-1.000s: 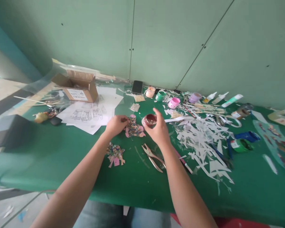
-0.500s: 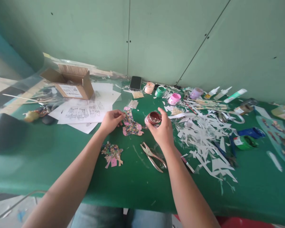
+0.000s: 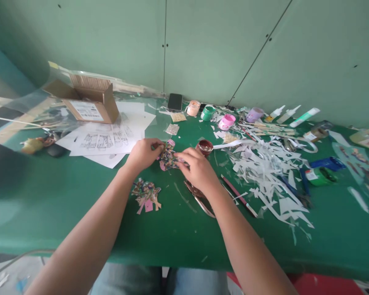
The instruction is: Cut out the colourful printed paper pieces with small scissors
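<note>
Between my hands lie small sock-shaped cutouts [image 3: 169, 152], flower-patterned with pink ends, partly hidden by my fingers. My left hand [image 3: 143, 155] is closed, thumb and forefinger pinching their left edge. From the right, my right hand [image 3: 197, 169] has its fingers closed on the lower right part of the cutouts. Just beyond it stands an open jar of brown-red paint [image 3: 204, 147], apart from the fingers. A metal hole punch [image 3: 199, 198] lies partly under my right wrist. Closer to me is a pile of patterned paper scraps [image 3: 147, 196].
White paper scraps [image 3: 267, 176] spread across the right side, beside a pencil [image 3: 238, 196]. Paint jars, including a pink jar [image 3: 226, 121], and a phone [image 3: 175, 102] stand or lie along the back. Printed sheets [image 3: 103, 141] and a cardboard box [image 3: 93, 107] occupy the left.
My right hand has let go of the paint jar, now standing on the table, and moved left onto the cutouts. My left hand stays at their left edge.
</note>
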`<state>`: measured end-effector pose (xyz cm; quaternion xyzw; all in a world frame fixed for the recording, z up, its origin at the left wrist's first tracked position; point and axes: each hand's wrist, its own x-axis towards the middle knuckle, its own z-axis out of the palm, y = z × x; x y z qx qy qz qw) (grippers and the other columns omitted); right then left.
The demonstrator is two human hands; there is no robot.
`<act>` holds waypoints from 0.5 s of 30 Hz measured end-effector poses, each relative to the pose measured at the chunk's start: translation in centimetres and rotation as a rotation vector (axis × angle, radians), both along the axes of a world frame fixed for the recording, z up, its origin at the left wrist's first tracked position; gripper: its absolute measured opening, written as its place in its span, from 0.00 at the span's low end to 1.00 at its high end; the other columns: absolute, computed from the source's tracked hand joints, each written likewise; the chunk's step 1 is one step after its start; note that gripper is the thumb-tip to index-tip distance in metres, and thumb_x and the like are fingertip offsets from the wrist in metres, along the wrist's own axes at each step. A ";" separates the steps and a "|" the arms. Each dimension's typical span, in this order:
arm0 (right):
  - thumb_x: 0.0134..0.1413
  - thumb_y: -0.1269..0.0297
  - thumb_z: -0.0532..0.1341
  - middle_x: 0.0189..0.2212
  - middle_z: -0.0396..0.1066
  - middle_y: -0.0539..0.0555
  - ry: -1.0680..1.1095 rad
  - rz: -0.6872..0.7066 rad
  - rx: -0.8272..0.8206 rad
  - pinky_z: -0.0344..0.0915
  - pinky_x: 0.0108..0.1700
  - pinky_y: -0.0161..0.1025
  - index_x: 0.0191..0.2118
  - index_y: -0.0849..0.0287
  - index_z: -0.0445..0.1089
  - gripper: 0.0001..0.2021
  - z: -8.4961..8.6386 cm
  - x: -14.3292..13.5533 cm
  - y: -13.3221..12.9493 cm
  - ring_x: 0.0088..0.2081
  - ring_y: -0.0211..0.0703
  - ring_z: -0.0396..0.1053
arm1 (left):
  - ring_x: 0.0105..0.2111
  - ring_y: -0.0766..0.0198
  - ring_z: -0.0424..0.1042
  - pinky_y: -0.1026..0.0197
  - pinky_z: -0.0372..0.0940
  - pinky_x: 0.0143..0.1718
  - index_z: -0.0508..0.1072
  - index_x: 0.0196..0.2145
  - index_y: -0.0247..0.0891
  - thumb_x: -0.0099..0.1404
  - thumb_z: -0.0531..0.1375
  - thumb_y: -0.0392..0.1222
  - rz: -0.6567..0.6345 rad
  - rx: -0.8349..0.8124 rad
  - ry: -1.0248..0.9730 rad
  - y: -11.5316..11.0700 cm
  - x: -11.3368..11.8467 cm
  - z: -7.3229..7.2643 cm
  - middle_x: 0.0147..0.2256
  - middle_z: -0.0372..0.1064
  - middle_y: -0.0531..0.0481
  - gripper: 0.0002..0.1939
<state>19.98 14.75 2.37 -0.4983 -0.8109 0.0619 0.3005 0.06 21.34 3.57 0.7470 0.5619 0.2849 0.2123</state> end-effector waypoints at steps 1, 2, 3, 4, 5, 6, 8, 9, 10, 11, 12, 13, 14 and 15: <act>0.61 0.69 0.57 0.43 0.70 0.60 -0.039 -0.015 -0.032 0.66 0.51 0.48 0.51 0.58 0.72 0.14 -0.3 -0.4 0.0 0.47 0.51 0.67 | 0.26 0.62 0.68 0.61 0.59 0.30 0.80 0.37 0.38 0.60 0.58 0.43 0.004 -0.001 -0.001 -0.1 0.0 0.0 0.29 0.76 0.49 0.13; 0.60 0.69 0.59 0.43 0.70 0.61 -0.069 -0.048 -0.062 0.66 0.52 0.49 0.52 0.59 0.72 0.15 -0.6 -0.7 0.0 0.48 0.53 0.67 | 0.26 0.62 0.67 0.61 0.59 0.30 0.80 0.36 0.38 0.60 0.57 0.43 0.011 0.000 -0.004 -0.2 -0.1 0.0 0.28 0.75 0.49 0.13; 0.58 0.69 0.61 0.42 0.70 0.60 -0.088 -0.083 -0.093 0.66 0.52 0.50 0.51 0.59 0.73 0.15 -0.8 -0.8 0.1 0.47 0.53 0.67 | 0.26 0.62 0.67 0.62 0.59 0.29 0.79 0.36 0.37 0.60 0.57 0.43 0.015 0.001 -0.008 -0.3 -0.1 0.0 0.26 0.75 0.50 0.13; 0.57 0.69 0.62 0.40 0.71 0.60 -0.095 -0.111 -0.123 0.66 0.50 0.50 0.49 0.59 0.73 0.13 -1.0 -0.9 0.1 0.45 0.53 0.68 | 0.25 0.63 0.67 0.62 0.59 0.29 0.79 0.35 0.37 0.60 0.57 0.43 0.013 0.003 -0.013 -0.4 -0.1 0.1 0.25 0.74 0.50 0.12; 0.56 0.68 0.63 0.37 0.71 0.58 -0.095 -0.127 -0.148 0.67 0.49 0.49 0.45 0.59 0.74 0.11 -1.1 -0.8 0.2 0.43 0.52 0.69 | 0.25 0.63 0.66 0.62 0.59 0.29 0.78 0.34 0.37 0.60 0.57 0.43 0.007 0.006 -0.019 -0.5 -0.1 0.2 0.24 0.73 0.51 0.12; 0.55 0.68 0.64 0.35 0.71 0.57 -0.090 -0.133 -0.165 0.67 0.47 0.48 0.41 0.59 0.74 0.07 -1.1 -0.7 0.3 0.41 0.51 0.69 | 0.25 0.63 0.66 0.62 0.59 0.29 0.78 0.34 0.37 0.60 0.56 0.43 0.002 0.012 -0.027 -0.7 -0.1 0.3 0.24 0.73 0.51 0.11; 0.53 0.69 0.65 0.32 0.71 0.55 -0.046 -0.128 -0.183 0.66 0.45 0.45 0.34 0.58 0.73 0.02 -0.9 -0.5 0.4 0.39 0.49 0.69 | 0.25 0.63 0.67 0.62 0.59 0.29 0.77 0.33 0.37 0.60 0.56 0.42 0.000 0.015 -0.045 -0.9 0.0 0.5 0.25 0.73 0.50 0.11; 0.52 0.70 0.65 0.31 0.71 0.55 -0.021 -0.122 -0.188 0.66 0.44 0.44 0.32 0.58 0.71 0.02 -0.7 -0.3 0.4 0.38 0.48 0.69 | 0.26 0.63 0.67 0.62 0.59 0.29 0.76 0.33 0.37 0.60 0.56 0.42 0.002 0.013 -0.056 -0.9 0.0 0.6 0.26 0.73 0.50 0.10; 0.52 0.70 0.65 0.31 0.71 0.54 0.017 -0.113 -0.199 0.65 0.42 0.43 0.31 0.58 0.70 0.03 -0.5 -0.3 0.3 0.37 0.47 0.69 | 0.26 0.63 0.68 0.62 0.60 0.30 0.76 0.33 0.37 0.60 0.56 0.42 0.007 0.011 -0.066 -1.0 0.1 0.6 0.26 0.74 0.50 0.09; 0.53 0.69 0.64 0.30 0.72 0.53 0.077 -0.102 -0.212 0.65 0.40 0.41 0.30 0.57 0.69 0.04 -0.3 -0.3 0.2 0.35 0.45 0.69 | 0.26 0.63 0.68 0.62 0.60 0.30 0.75 0.32 0.37 0.59 0.57 0.41 0.010 0.009 -0.080 -1.0 0.1 0.6 0.26 0.73 0.50 0.09; 0.54 0.67 0.63 0.29 0.72 0.52 0.159 -0.093 -0.223 0.64 0.37 0.39 0.31 0.57 0.68 0.04 -0.2 -0.4 0.2 0.32 0.43 0.69 | 0.26 0.63 0.68 0.62 0.60 0.30 0.75 0.31 0.37 0.59 0.57 0.41 0.008 0.004 -0.105 -1.1 0.2 0.6 0.26 0.73 0.50 0.08; 0.56 0.65 0.62 0.28 0.72 0.51 0.259 -0.083 -0.230 0.64 0.35 0.38 0.32 0.57 0.68 0.04 -0.1 -0.5 0.1 0.30 0.41 0.68 | 0.25 0.64 0.68 0.62 0.61 0.29 0.74 0.30 0.37 0.59 0.57 0.41 -0.004 -0.009 -0.143 -1.1 0.2 0.7 0.26 0.73 0.51 0.07; 0.56 0.63 0.61 0.27 0.72 0.50 0.373 -0.071 -0.237 0.63 0.34 0.37 0.32 0.56 0.67 0.05 0.0 -0.6 0.0 0.28 0.40 0.68 | 0.24 0.65 0.68 0.63 0.61 0.28 0.73 0.29 0.37 0.58 0.57 0.42 -0.029 -0.034 -0.194 -1.1 0.3 0.7 0.25 0.72 0.51 0.07; 0.56 0.60 0.61 0.27 0.72 0.50 0.492 -0.060 -0.247 0.63 0.33 0.36 0.33 0.56 0.67 0.06 0.0 -0.9 -0.1 0.28 0.39 0.67 | 0.23 0.65 0.68 0.63 0.62 0.27 0.73 0.29 0.37 0.58 0.58 0.42 -0.069 -0.074 -0.257 -1.2 0.4 0.7 0.24 0.72 0.52 0.07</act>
